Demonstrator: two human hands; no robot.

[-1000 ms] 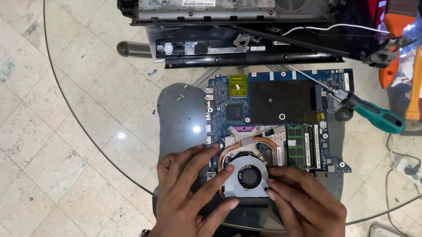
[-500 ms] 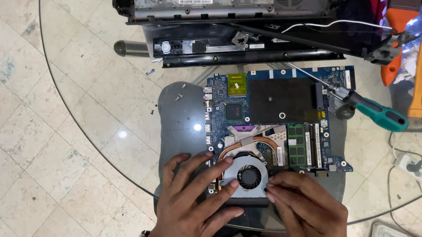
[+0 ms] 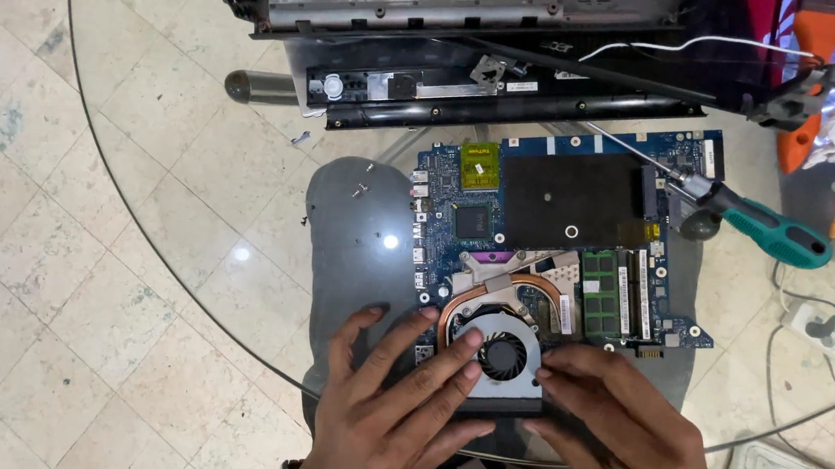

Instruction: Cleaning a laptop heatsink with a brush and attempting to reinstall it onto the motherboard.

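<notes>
Your left hand (image 3: 393, 416) lies spread, fingers wide, fingertips on the round grey cooling fan with black blades (image 3: 499, 355). Your right hand (image 3: 621, 429) rests flat, fingers loosely extended, touching the fan's right edge; neither hand grips anything. The fan sits at the near end of the blue laptop circuit board (image 3: 557, 226), ringed by a copper pipe, on the round glass table (image 3: 196, 148).
</notes>
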